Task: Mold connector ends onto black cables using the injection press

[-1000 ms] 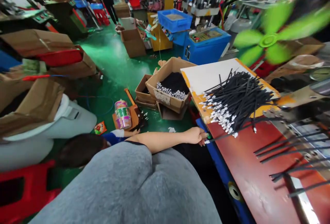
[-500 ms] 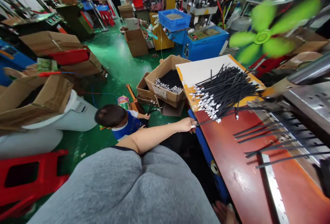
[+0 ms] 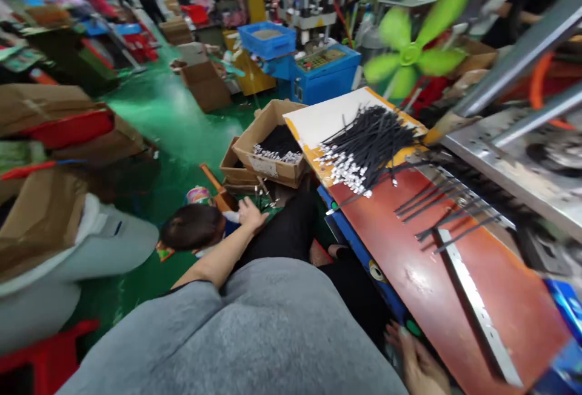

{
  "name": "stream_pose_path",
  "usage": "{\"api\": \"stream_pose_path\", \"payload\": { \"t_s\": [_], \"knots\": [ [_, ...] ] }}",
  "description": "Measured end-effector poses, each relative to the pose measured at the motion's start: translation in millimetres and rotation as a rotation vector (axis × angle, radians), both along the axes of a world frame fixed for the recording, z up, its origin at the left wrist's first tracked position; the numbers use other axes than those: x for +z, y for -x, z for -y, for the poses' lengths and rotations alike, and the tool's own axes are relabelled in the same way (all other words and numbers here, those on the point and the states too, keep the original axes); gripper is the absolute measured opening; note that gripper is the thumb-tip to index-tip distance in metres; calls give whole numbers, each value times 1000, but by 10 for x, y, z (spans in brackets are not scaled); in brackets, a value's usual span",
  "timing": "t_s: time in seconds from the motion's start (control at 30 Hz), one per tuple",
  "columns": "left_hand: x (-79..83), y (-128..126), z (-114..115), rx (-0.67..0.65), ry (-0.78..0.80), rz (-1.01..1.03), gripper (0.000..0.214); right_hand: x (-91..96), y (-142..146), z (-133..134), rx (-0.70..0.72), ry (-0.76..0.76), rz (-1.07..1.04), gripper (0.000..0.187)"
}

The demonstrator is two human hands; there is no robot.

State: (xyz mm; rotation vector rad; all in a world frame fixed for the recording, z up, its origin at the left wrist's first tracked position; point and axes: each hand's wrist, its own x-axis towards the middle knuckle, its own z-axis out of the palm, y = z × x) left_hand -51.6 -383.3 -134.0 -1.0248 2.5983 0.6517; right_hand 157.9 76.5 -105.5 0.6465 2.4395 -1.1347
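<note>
My left hand (image 3: 253, 214) reaches low over my lap, slightly blurred, with its fingers apart and no object visible in it. Just beyond it, several thin black cables with white ends (image 3: 266, 198) stick up; what grips them is hidden. Beside my left forearm is a low-seated person (image 3: 194, 225) in blue. My right hand (image 3: 416, 358) hangs at the table's near edge, fingers loosely spread and holding nothing. On the red-brown table (image 3: 409, 262), a heap of black cables (image 3: 370, 146) with white connectors lies on a white and yellow board (image 3: 313, 125).
Separate black cables (image 3: 431, 201) extend from a metal press (image 3: 513, 165) at right. A metal bar (image 3: 477, 304) lies on the table. A cardboard box (image 3: 273, 168) of cables stands beyond my knees. A green fan (image 3: 409, 56) is behind; white bins (image 3: 109, 243) stand left.
My left hand has let go of the cable end at the table's edge and moved left, towards the low-seated person. More of my right hand shows. The view has shifted right.
</note>
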Motion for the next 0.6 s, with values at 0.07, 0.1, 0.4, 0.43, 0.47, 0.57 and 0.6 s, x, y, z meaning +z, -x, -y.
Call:
{"api": "stream_pose_path", "payload": {
  "t_s": [0.07,0.1,0.4,0.43,0.47,0.57,0.6],
  "knots": [
    [-66,126,93,-23,9,47,65,177,-13,142,-4,-52,-123,39],
    [-104,213,97,-61,0,64,54,312,1,216,25,-64,-195,37],
    [-557,909,139,-315,-11,36,29,1387,1128,841,128,-335,-662,26],
    [-562,920,212,-301,-2,10,31,1350,1366,999,242,-330,-664,31],
    [-541,914,296,-281,10,-20,37,1285,1601,1174,353,-360,-663,39],
    [-309,821,565,-223,66,-134,63,1025,2169,1656,597,-578,-666,50],
    [-177,779,646,-224,83,-183,69,958,2289,1754,652,-618,-669,42]
  ]
}}
